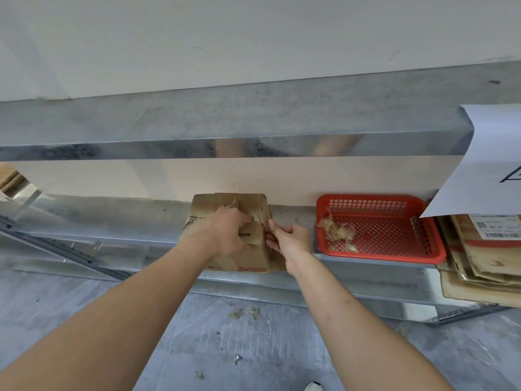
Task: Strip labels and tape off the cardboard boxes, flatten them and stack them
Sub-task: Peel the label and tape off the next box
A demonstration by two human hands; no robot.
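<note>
The worn brown cardboard box [203,206] is standing on the grey metal shelf [84,218]. The left hand [229,235] is gripping its top; the right hand [291,238] is pinching its right edge.

Box [229,235] on shelf [112,221]; basket [377,230] just right; flattened cardboard stack [485,263] beyond basket.

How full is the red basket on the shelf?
Mostly empty: the red basket holds only a small clump of crumpled tape scraps at its left side.
</note>
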